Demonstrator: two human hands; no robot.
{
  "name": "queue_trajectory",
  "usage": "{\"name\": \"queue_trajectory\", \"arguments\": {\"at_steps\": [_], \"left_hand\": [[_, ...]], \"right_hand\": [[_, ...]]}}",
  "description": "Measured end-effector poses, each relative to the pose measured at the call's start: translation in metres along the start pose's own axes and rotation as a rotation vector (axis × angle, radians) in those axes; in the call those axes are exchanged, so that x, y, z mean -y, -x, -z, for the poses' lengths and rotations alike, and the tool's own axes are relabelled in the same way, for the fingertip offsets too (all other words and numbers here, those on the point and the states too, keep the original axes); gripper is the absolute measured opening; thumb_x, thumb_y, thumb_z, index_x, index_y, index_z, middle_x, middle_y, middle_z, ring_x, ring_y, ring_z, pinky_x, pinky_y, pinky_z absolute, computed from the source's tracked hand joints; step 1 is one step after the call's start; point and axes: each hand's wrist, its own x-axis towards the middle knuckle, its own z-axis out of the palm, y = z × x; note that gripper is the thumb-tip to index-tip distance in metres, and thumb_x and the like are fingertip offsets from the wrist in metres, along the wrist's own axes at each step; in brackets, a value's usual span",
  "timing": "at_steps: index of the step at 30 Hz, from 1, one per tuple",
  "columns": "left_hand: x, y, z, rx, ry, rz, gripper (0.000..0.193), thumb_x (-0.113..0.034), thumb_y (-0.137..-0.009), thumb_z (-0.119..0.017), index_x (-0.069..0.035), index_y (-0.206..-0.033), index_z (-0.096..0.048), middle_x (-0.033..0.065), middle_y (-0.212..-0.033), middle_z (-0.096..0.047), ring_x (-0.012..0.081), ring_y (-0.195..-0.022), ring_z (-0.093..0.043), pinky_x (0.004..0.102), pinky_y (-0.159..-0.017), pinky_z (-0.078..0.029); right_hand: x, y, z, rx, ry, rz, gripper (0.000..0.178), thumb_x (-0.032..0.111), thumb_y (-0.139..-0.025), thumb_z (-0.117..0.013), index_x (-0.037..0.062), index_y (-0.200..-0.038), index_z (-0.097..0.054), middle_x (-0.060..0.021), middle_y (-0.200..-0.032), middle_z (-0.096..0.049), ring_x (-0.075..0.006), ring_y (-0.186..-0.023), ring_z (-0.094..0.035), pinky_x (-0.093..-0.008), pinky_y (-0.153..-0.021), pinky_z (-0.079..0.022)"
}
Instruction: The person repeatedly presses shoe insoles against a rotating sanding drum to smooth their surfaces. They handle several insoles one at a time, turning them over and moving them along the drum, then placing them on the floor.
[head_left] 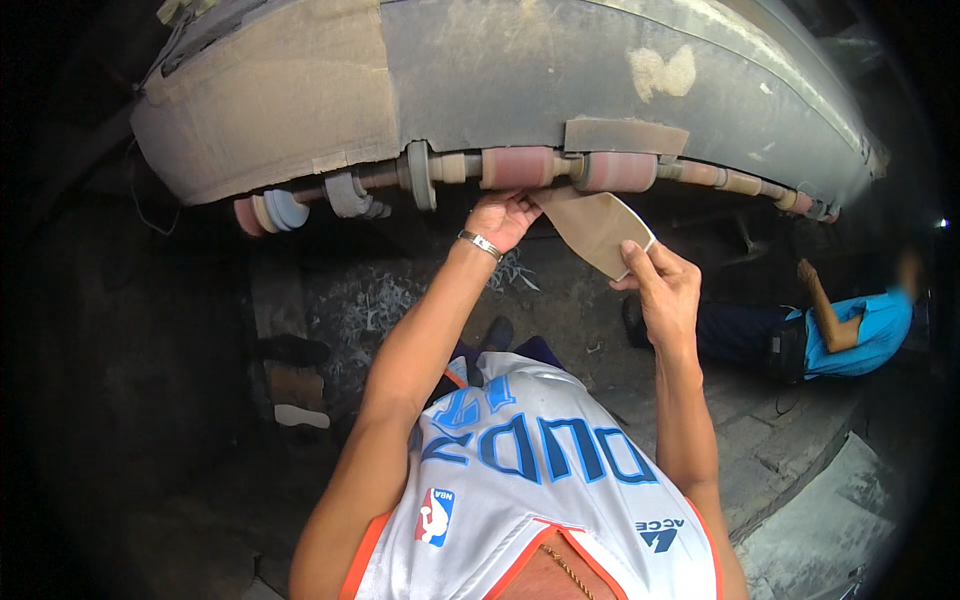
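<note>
A thin tan sheet with a white edge [598, 232], bowed and tapering to the left, is held up between my hands. My right hand [664, 290] is closed on its near right corner, thumb on top and fingers beneath. At the narrow left end, my left hand [503, 220] pinches the sheet, palm turned up, the fingertips partly hidden. The sheet's far edge meets the underside of two reddish sanding rollers, the left one [517, 168] and the right one [617, 172]. The exact contact is hard to make out.
A long grey machine hood [500, 75] spans the top. Its shaft carries several more wheels, including a grey disc [421, 175] and a pale blue wheel [285, 211]. Scraps [375, 310] litter the dark floor. A person in a blue shirt [868, 335] is at the right.
</note>
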Motion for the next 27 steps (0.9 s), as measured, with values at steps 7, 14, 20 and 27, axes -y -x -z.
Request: {"name": "queue_trajectory", "arguments": {"at_steps": [7, 14, 20, 27], "left_hand": [[0.031, 0.014, -0.049, 0.080, -0.029, 0.110, 0.024, -0.011, -0.103, -0.067, -0.004, -0.126, -0.064, 0.0128, -0.129, -0.068, 0.0297, -0.126, -0.065, 0.0457, -0.112, -0.052], [0.065, 0.059, -0.086, 0.132, -0.091, 0.191, 0.034, -0.017, -0.107, -0.064, -0.011, -0.140, -0.057, 0.0085, -0.136, -0.066, 0.0239, -0.126, -0.065, 0.0451, -0.113, -0.052], [0.063, 0.077, -0.108, 0.170, -0.218, 0.224, 0.035, -0.016, -0.107, -0.066, -0.009, -0.141, -0.061, 0.0076, -0.130, -0.071, 0.0206, -0.122, -0.069, 0.0424, -0.108, -0.056], [0.056, 0.071, -0.107, 0.144, -0.494, 0.167, 0.038, -0.021, -0.106, -0.070, -0.003, -0.139, -0.062, 0.0055, -0.124, -0.072, 0.0160, -0.110, -0.071, 0.0376, -0.098, -0.060]], "right_hand": [[0.021, 0.014, 0.032, -0.070, 0.060, 0.121, 0.027, 0.018, -0.102, -0.076, -0.0023, -0.121, -0.080, -0.0061, -0.091, -0.077, -0.0104, -0.075, -0.070, -0.0255, -0.067, -0.059], [0.048, 0.043, 0.090, -0.148, 0.267, 0.162, 0.034, 0.023, -0.099, -0.076, -0.0054, -0.116, -0.080, -0.0062, -0.085, -0.074, -0.0109, -0.074, -0.066, -0.0291, -0.067, -0.055], [0.032, 0.125, 0.081, -0.050, 0.042, -0.085, 0.033, 0.017, -0.097, -0.076, -0.0053, -0.121, -0.079, -0.0121, -0.096, -0.079, -0.0143, -0.081, -0.073, -0.0307, -0.071, -0.059], [-0.020, 0.072, 0.023, 0.350, -0.151, -0.024, 0.070, 0.018, -0.092, -0.083, -0.0028, -0.153, -0.055, -0.0206, -0.141, -0.068, -0.0177, -0.112, -0.071, -0.0371, -0.099, -0.057]]}}
